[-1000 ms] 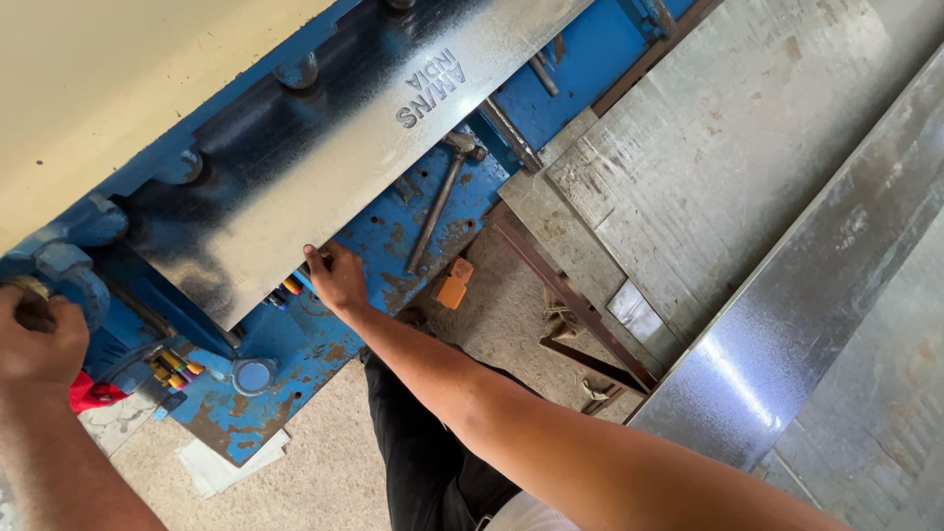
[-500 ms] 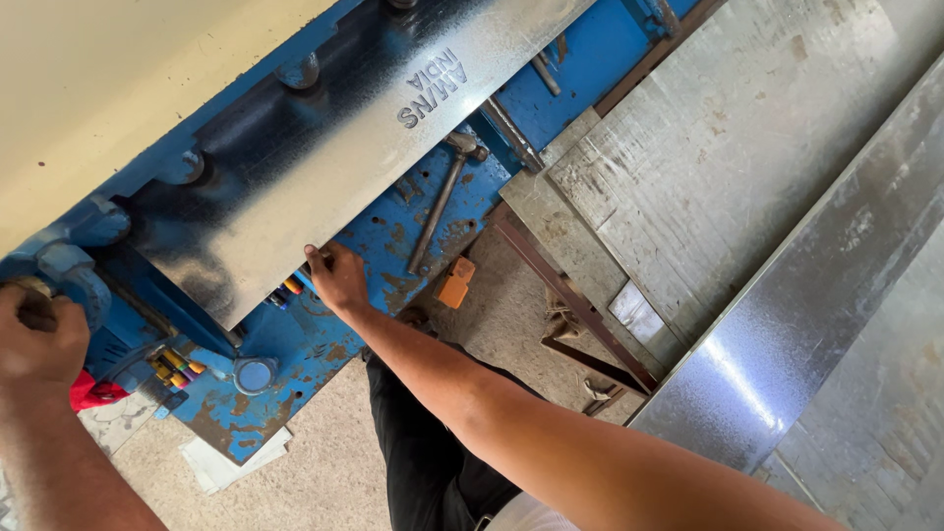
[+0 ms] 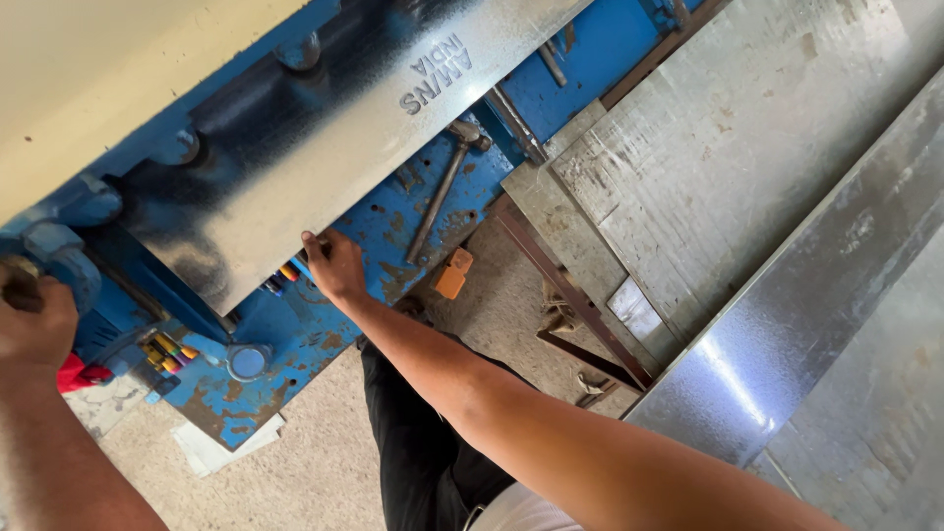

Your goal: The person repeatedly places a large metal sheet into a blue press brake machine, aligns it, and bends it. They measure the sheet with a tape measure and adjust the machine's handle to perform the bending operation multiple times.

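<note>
A shiny galvanised metal sheet (image 3: 324,147) lies slanted on a worn blue machine (image 3: 393,221). My right hand (image 3: 334,264) pinches the sheet's lower edge near its middle, fingers on the metal. At the far left my left hand (image 3: 34,320) is closed around a dark handle on the blue machine, next to a rounded blue housing (image 3: 69,261). A hammer (image 3: 442,187) rests on the blue bed just right of my right hand.
Large galvanised sheets (image 3: 747,147) are stacked at the right, with a long folded strip (image 3: 787,324) in front. A rusty steel frame (image 3: 570,295), an orange block (image 3: 453,275) and scraps of paper (image 3: 211,452) lie on the concrete floor. Coloured wires (image 3: 167,351) show under the machine.
</note>
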